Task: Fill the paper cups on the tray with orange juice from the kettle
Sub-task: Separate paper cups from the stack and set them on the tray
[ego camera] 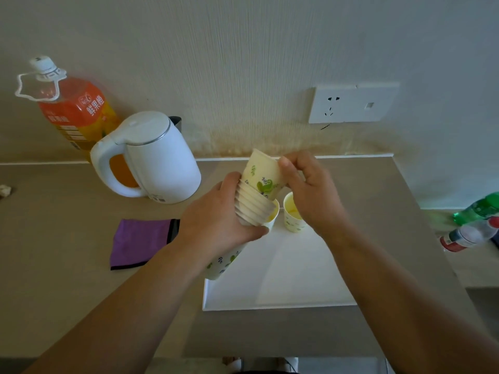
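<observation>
- Beige counter against a pale textured wall; a double socket plate sits on the wall to the right.
- White tray lies flat in front of me, near edge toward me; most of its floor is bare, so there is room to set cups down.
- Orange juice bottle stands at far left, capped. White kettle stands just in front of it, lid down, handle facing left and toward me, well left of the tray.
- Purple cloth lies flat between kettle and tray.
- My left hand is wrapped around a stack of paper cups, held tilted, long axis running from near-left up to far-right, above the tray's far-left corner.
- My right hand pinches the top cup near its base, fingers narrow, at the stack's far end, so the pull goes up and right along that axis.
- Two cups stand at the tray's far edge: one shows yellow liquid; the other is mostly hidden by the stack.
- Judgement: watch the standing cups just below my hands. The left hand is nearer the kettle.
</observation>
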